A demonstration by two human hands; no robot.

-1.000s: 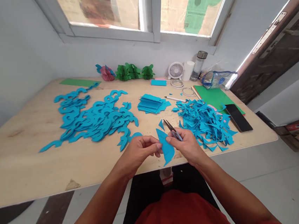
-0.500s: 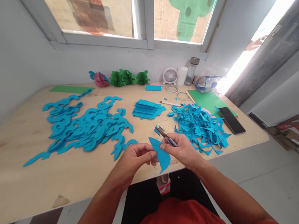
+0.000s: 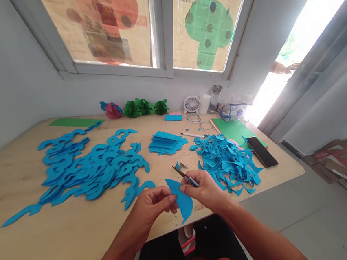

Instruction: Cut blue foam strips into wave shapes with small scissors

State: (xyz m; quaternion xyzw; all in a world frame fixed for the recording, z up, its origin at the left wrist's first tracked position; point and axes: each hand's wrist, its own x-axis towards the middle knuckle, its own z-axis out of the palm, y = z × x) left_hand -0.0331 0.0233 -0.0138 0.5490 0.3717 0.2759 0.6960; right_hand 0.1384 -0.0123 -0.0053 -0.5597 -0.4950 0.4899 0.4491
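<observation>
Near the table's front edge, a curved blue paper piece (image 3: 184,204) is held between both hands. My left hand (image 3: 156,205) pinches its left edge. My right hand (image 3: 205,187) grips its upper right side with the thumb and also holds dark-bladed scissors (image 3: 180,172), whose tips point up and left. Left of the hands lies a large heap of wavy cut blue strips (image 3: 94,166). A stack of blue paper rectangles (image 3: 165,142) sits beyond the hands, and a pile of blue scraps (image 3: 228,161) is to the right.
On the table (image 3: 89,240), a black phone (image 3: 262,151) lies beside a green sheet (image 3: 237,130). Along the wall are a small fan (image 3: 192,104), a bottle (image 3: 215,99) and green paper shapes (image 3: 143,106). Another person's hand (image 3: 284,68) shows at the door opening.
The head view has shifted, so the table sits lower and slightly left. Both hands keep hold of the blue piece, and the scissors remain in my right hand. The person's hand in the doorway shows more clearly.
</observation>
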